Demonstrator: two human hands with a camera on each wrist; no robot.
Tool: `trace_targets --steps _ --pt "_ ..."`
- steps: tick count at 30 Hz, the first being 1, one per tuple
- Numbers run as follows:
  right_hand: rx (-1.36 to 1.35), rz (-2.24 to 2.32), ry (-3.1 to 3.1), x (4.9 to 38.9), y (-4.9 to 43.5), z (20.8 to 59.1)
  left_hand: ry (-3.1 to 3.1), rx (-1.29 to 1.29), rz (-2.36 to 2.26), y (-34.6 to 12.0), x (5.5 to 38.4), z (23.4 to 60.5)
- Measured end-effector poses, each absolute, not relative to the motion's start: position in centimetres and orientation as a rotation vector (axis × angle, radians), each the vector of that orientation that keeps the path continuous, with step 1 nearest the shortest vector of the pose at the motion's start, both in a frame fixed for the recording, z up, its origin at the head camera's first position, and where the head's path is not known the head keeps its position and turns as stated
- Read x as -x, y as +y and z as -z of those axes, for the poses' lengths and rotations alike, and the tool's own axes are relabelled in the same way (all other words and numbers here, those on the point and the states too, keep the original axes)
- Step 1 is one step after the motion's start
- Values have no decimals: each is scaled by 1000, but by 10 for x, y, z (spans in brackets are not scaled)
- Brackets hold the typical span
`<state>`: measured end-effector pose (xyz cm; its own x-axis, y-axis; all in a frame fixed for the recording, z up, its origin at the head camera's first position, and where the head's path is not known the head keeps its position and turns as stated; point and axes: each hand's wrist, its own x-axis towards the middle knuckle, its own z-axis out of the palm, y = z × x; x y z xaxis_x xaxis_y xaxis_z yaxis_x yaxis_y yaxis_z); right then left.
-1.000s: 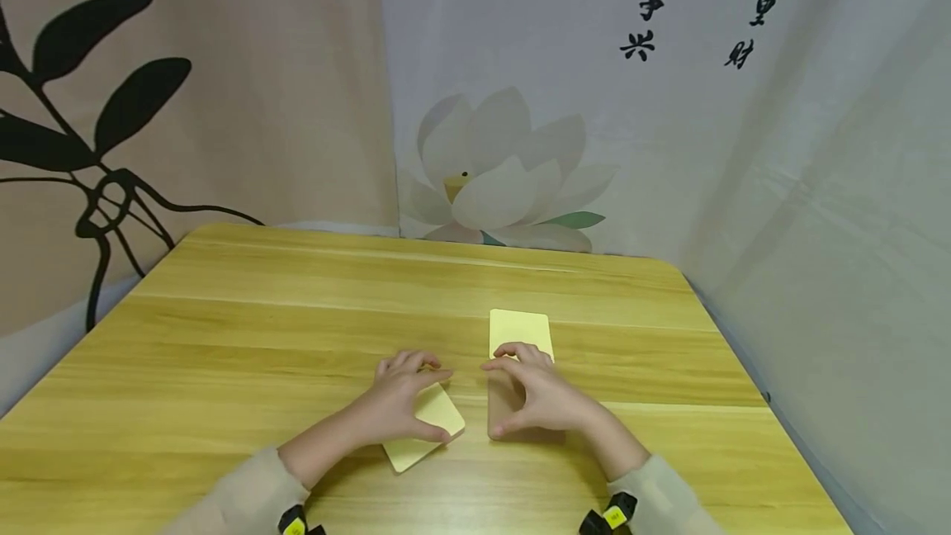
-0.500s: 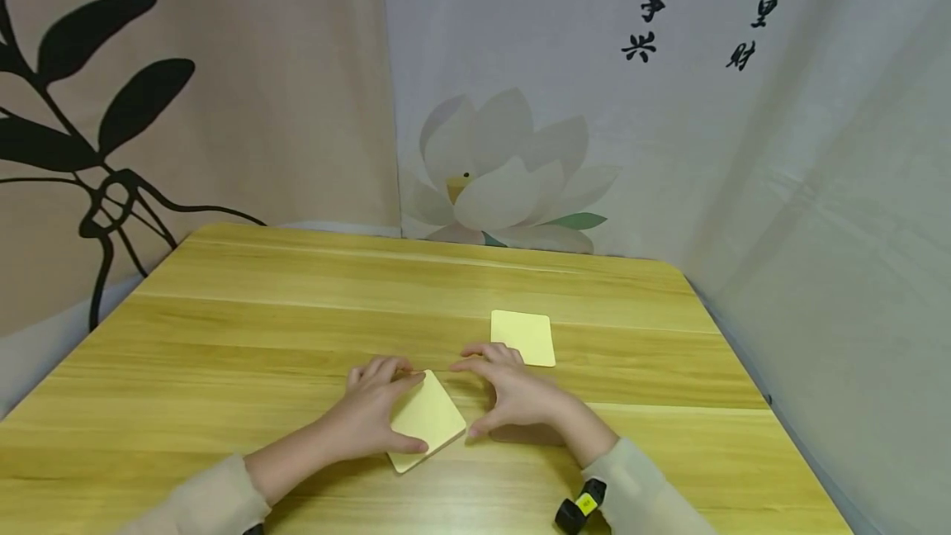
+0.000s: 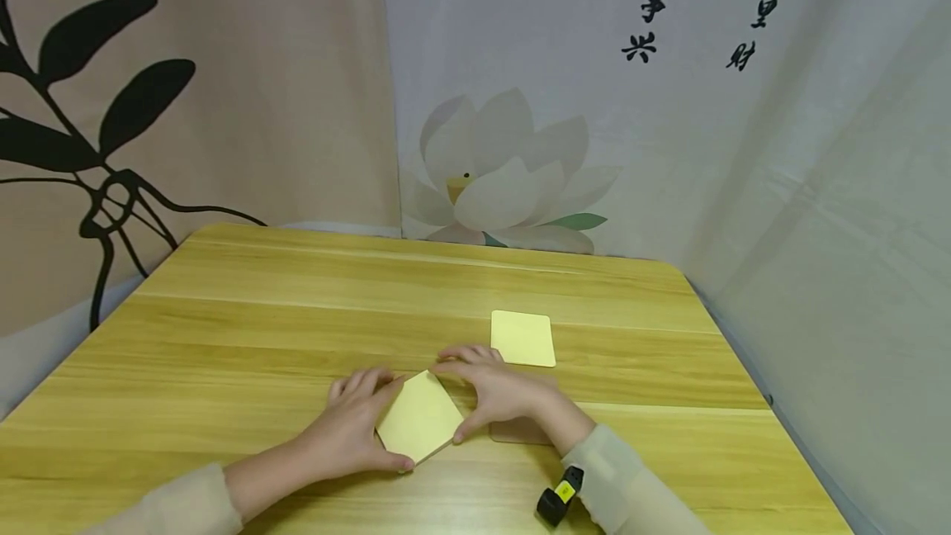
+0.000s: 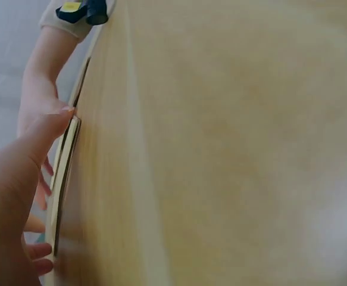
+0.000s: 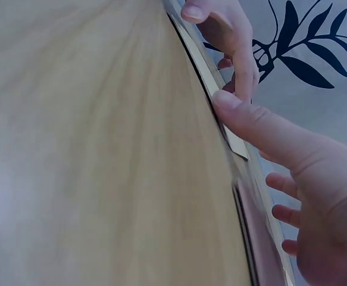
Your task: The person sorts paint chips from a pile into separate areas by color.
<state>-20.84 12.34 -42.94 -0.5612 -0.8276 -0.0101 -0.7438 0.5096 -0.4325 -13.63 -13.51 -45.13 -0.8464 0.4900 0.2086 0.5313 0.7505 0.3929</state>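
A flat yellow square piece [image 3: 419, 418] lies on the table, turned corner-forward, between the two hands. My left hand [image 3: 345, 428] grips its left side, thumb at the near corner and fingers along the upper left edge. From the other side, my right hand [image 3: 505, 395] spans its right edge, with the thumb at the right corner and the index finger at the far corner. The left wrist view shows the piece's thin edge [image 4: 66, 161] low against the tabletop. Partly hidden under the right forearm is a pinkish-brown square piece [image 3: 520, 433].
Another yellow square piece [image 3: 522, 338] lies just beyond the right hand. The wooden table [image 3: 297, 295] runs back to a curtain [image 3: 297, 106] with printed leaves, a lotus and black characters.
My right hand has moved left, off the pinkish-brown piece and onto the yellow one. The left hand has slid left along the yellow piece, which has shifted slightly left.
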Motion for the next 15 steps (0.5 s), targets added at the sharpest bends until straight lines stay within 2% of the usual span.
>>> trace_targets --steps 15 --pt "1330 442 2480 210 115 430 -2872 887 644 -139 131 451"
